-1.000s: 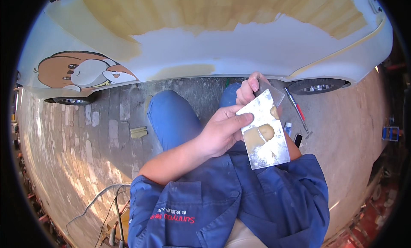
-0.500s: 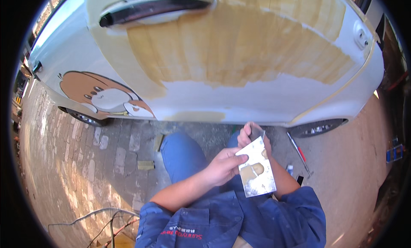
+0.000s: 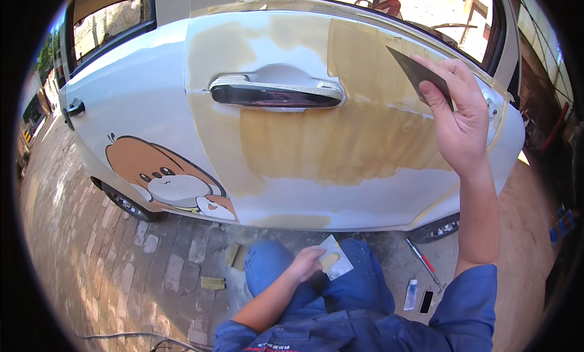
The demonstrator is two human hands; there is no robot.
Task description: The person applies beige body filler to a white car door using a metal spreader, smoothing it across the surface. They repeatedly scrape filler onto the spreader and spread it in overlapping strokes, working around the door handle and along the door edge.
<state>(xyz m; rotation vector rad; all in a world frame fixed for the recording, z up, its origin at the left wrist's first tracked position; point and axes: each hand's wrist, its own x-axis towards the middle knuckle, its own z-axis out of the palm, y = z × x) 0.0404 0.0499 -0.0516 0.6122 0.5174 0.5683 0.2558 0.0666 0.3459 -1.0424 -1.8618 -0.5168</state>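
My right hand (image 3: 459, 118) is raised at the car door's upper right, closed on a dark, flat scraper blade (image 3: 410, 69) held over the tan-patched paintwork (image 3: 304, 145); whether the blade touches it I cannot tell. My left hand (image 3: 304, 262) rests low between my knees, gripping a pale metal plate (image 3: 339, 268) with tan paste on it. Left of the blade is the door handle (image 3: 277, 93). A cartoon animal decal (image 3: 155, 163) covers part of the white panel to the left.
On the pavement (image 3: 91, 248) by my knees lie a red-and-black rod tool (image 3: 420, 258), a tube (image 3: 410, 294), a black phone-like object (image 3: 426, 302) and small olive pads (image 3: 212, 283). The car's wheels show below the body at left (image 3: 128, 203) and right. Cables run along the lower left.
The view has tilted up to the whole door. My right hand has left the plate and risen with the blade to the upper right; my left hand still holds the plate low.
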